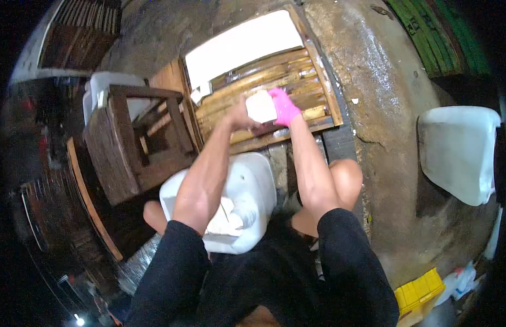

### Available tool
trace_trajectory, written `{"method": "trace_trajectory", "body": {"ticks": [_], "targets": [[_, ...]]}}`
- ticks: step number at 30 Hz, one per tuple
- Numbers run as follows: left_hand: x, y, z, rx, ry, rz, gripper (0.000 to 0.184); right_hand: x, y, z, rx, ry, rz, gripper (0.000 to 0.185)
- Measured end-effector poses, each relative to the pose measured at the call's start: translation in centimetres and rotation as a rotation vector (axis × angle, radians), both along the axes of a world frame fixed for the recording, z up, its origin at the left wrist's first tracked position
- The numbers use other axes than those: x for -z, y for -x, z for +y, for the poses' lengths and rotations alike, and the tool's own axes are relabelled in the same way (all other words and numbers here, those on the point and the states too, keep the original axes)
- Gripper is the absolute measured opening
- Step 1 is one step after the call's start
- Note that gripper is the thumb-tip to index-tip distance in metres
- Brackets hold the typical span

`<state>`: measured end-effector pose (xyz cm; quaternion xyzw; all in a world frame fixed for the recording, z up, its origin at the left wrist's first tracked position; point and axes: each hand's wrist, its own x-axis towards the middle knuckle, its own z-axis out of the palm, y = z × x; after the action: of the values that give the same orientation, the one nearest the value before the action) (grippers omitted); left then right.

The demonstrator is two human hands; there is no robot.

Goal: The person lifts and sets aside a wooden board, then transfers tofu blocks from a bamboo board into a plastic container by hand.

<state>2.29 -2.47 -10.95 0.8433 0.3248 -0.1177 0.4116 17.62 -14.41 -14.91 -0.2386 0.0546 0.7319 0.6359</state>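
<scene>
A white block (261, 107) is held between my two hands above a slatted bamboo tray (313, 84). My bare left hand (241, 115) grips its left side. On its right side, my right hand (284, 107), in a pink glove, has its fingers against the block. A large white slab or sheet (245, 41) covers the far part of the tray. Small white pieces (201, 92) lie at the tray's left edge. Below my left forearm stands a white plastic tub (258, 174) with white pieces and water in it.
A dark wooden frame (119, 139) stands left of the tray, with a white container (116, 87) behind it. To the right, another white container (457, 150) rests on the wet floor. Green slats (427, 35) are at upper right, a yellow crate (419, 294) at lower right.
</scene>
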Motion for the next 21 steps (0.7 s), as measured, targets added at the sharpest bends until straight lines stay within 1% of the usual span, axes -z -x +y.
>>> {"method": "trace_trajectory", "body": {"ticks": [1, 2, 3, 4, 5, 6, 7, 8, 9, 10, 12, 13, 14, 16, 17, 18, 20, 21], "targets": [[-3.1, -1.5, 0.5, 0.098, -0.123, 0.133, 0.114, -1.5, 0.4, 0.0, 0.026, -0.034, 0.057, 0.058], [-3.3, -2.0, 1.7, 0.214, -0.230, 0.096, 0.118, -4.5, 0.4, -0.3, 0.080, -0.069, 0.065, 0.061], [-9.1, -3.2, 0.5, 0.243, -0.272, 0.195, 0.122, -7.3, 0.3, -0.6, 0.123, -0.103, 0.073, 0.063], [-11.2, -3.8, 0.8, 0.250, -0.276, 0.213, 0.128, -8.1, 0.3, -0.4, 0.184, -0.083, 0.028, 0.064], [-10.8, -3.5, 1.6, 0.278, -0.446, 0.151, 0.123, -8.9, 0.1, 0.3, 0.242, -0.071, -0.022, 0.064], [-14.8, -3.7, 1.0, 0.306, -0.462, 0.202, 0.121, -11.4, 0.2, 0.3, 0.275, -0.061, -0.058, 0.065], [-18.7, -3.1, 0.0, 0.293, -0.483, 0.123, 0.115, -13.2, -0.6, 0.7, 0.335, -0.087, -0.239, 0.069], [-21.8, -2.1, -0.9, 0.284, -0.527, 0.016, 0.114, -17.6, 0.5, 0.6, 0.354, -0.067, -0.316, 0.069], [-23.1, -1.5, -1.0, 0.253, -0.567, -0.058, 0.120, -22.0, 1.6, -0.5, 0.383, -0.047, -0.400, 0.069], [-23.5, -0.6, -0.6, 0.280, -0.636, -0.197, 0.105, -24.5, 2.7, -0.9, 0.367, -0.088, -0.422, 0.070], [-26.9, 1.7, -1.4, 0.490, -0.649, -0.312, 0.098, -26.4, 4.3, -2.5, 0.356, -0.164, -0.439, 0.069], [-28.6, 2.9, -1.8, 0.593, -0.653, -0.370, 0.095, -25.3, 4.5, -3.3, 0.045, -0.832, 0.165, 0.071], [-32.1, 3.9, -4.0, 0.518, -0.584, -0.150, 0.101, -24.6, 4.6, -4.4, 0.081, -0.777, 0.146, 0.074], [-34.2, 9.7, -7.1, 0.376, -0.540, -0.331, 0.073, -23.3, 6.5, -7.4, 0.163, -0.673, 0.098, 0.079], [-35.6, 12.1, -6.0, 0.454, -0.351, -0.301, 0.079, -24.2, 8.1, -8.9, 0.190, -0.592, 0.106, 0.083], [-38.1, 14.4, -4.3, 0.535, -0.158, -0.275, 0.087, -25.0, 9.7, -10.5, 0.217, -0.511, 0.113, 0.088], [-35.9, 18.6, -2.7, 0.474, -0.221, -0.485, 0.094, -26.7, 11.8, -12.4, 0.174, -0.377, 0.033, 0.084], [-34.4, 20.8, -2.0, 0.390, -0.235, -0.608, 0.087, -27.3, 12.7, -12.9, 0.092, -0.306, -0.033, 0.082]]}}
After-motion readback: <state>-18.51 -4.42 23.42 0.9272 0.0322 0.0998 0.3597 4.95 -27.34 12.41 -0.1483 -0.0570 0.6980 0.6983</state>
